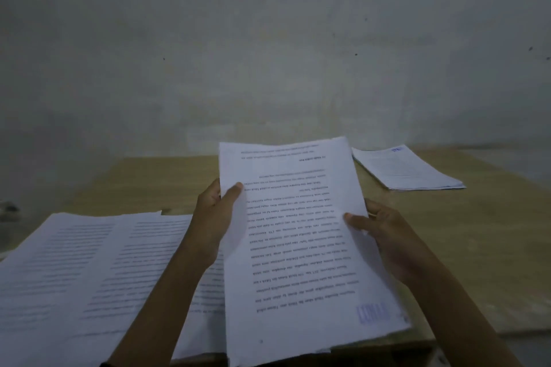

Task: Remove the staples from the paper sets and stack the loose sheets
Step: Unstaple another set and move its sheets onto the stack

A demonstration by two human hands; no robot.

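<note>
- Gripped paper set (301, 250) with left hand (215, 217) and right hand (387, 235), each pinching one long edge, thumb on top.
- Held it between both hands, tilted above the table (477, 262).
- Noted loose sheets (86, 274) left of the left hand, a further pile (408, 171) beyond the right.
- Found no staple visible.
- Judged risk: torn corner if pulled apart while stapled; sheets sliding out under slack grip.

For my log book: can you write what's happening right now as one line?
left grip: holds paper set | right grip: holds paper set | sheets: spread on table, left | small stack: far right
</note>
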